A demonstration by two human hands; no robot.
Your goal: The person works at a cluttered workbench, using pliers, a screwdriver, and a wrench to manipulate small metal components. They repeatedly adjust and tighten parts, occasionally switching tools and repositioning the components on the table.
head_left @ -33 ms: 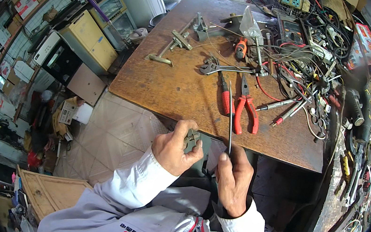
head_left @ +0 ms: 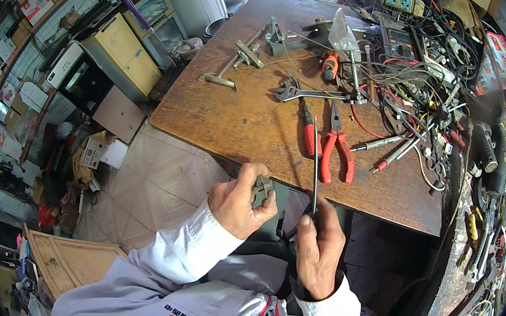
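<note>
My left hand [head_left: 234,206], at the near edge of the workbench, pinches a small dull metal part [head_left: 261,188] between thumb and fingers. Its far side is partly hidden by the fingers. To the right, my right hand [head_left: 319,251] is closed round the grip of a screwdriver [head_left: 315,176], whose long thin shaft points away from me over the bench edge. The shaft stays apart from the metal part. Just beyond it on the bench lie red-handled long-nose pliers [head_left: 326,159] and a red-handled tool [head_left: 309,135]. Behind these rests an adjustable wrench [head_left: 307,93].
The wooden workbench [head_left: 232,123] carries a metal puller-like tool [head_left: 244,56] at far left and an orange-handled tool [head_left: 329,68]. Tangled wires [head_left: 413,96] and test probes crowd its right side. A wooden cabinet door [head_left: 74,259] stands low at left.
</note>
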